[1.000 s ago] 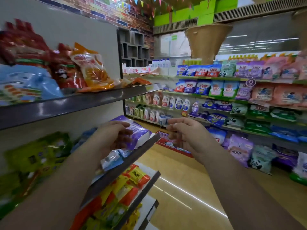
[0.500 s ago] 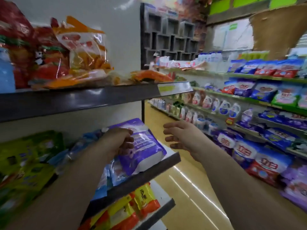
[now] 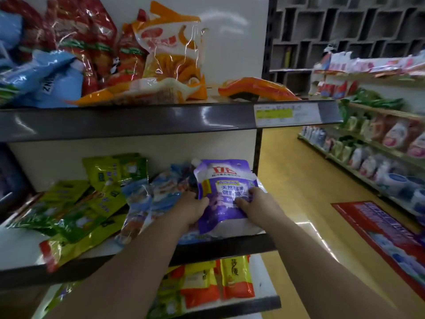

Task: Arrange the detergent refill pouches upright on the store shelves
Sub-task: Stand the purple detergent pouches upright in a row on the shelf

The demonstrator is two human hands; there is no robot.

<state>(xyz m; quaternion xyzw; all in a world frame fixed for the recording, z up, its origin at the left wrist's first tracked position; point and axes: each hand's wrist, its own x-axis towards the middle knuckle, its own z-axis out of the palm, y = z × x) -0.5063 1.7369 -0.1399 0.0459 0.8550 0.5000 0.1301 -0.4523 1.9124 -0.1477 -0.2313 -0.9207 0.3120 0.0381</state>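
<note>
Grip: both hands now on the purple pouch (image 3: 224,192); right hand (image 3: 255,204), free half a second ago, has joined the left hand (image 3: 194,209), fingers curled on its lower edges. Pouch: near-upright at the middle shelf (image 3: 230,248) front, right end. Beside it: blue pouches (image 3: 147,199) slumped; green pouches (image 3: 92,203) lying flat, unsorted.

Dim, soft store light, wide-angle bend.
I see glare on the glossy dark shelf edge (image 3: 138,120) and clear orange snack bags (image 3: 170,51); far aisle blurred.

Green pouches (image 3: 76,210) crowd middle shelf (image 3: 218,247) left, upper shelf (image 3: 138,118) close overhead, aisle floor (image 3: 310,192) open rightward
</note>
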